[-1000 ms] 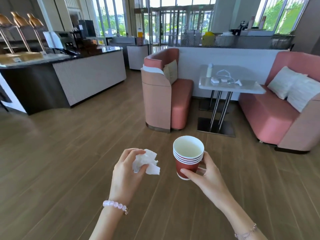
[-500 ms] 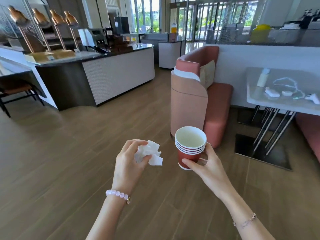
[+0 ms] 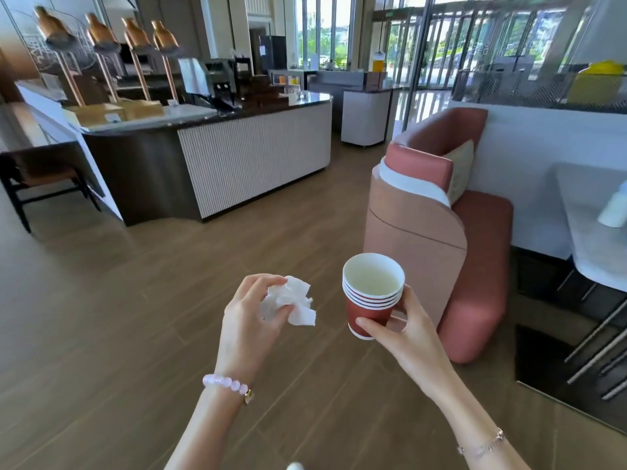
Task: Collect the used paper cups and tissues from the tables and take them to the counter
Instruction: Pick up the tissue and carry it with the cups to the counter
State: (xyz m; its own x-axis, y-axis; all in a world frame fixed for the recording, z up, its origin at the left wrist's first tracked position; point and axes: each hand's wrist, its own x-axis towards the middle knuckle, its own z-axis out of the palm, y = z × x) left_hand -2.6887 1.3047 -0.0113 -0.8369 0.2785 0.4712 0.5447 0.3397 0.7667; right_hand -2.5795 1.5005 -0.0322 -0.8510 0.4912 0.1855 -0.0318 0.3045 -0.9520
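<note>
Nearest the camera, two bare forearms reach out over the wooden floor [image 3: 135,317], a pink bead bracelet [image 3: 225,384] on the left wrist and a thin chain bracelet [image 3: 481,446] on the right. The right hand [image 3: 407,337] holds a stack of red paper cups [image 3: 371,296] upright, several nested together with white rims showing one under another. The thumb lies across the near side low on the outer cup, and the other fingers curl round the far side, so the grip is closed on the wall of the stack. The top cup's pale inside looks empty. Just left of the stack, apart from it and at about the same height, the left hand [image 3: 249,320] has its back to the camera, with fingers bent inward and thumb and fingertips pinching a crumpled white tissue [image 3: 291,303] that sticks out toward the cups. Behind the stack and to its right stands a pink bench [image 3: 420,239] with a cushion [image 3: 459,171] on its seat. Farther right of the stack is the edge of a pale table [image 3: 593,245] carrying a white bottle [image 3: 614,212]. Well beyond the stack and to its left is the counter [image 3: 251,161], dark-topped with a ribbed white front, and copper lamps [image 3: 101,35] lean over its far left end.
</note>
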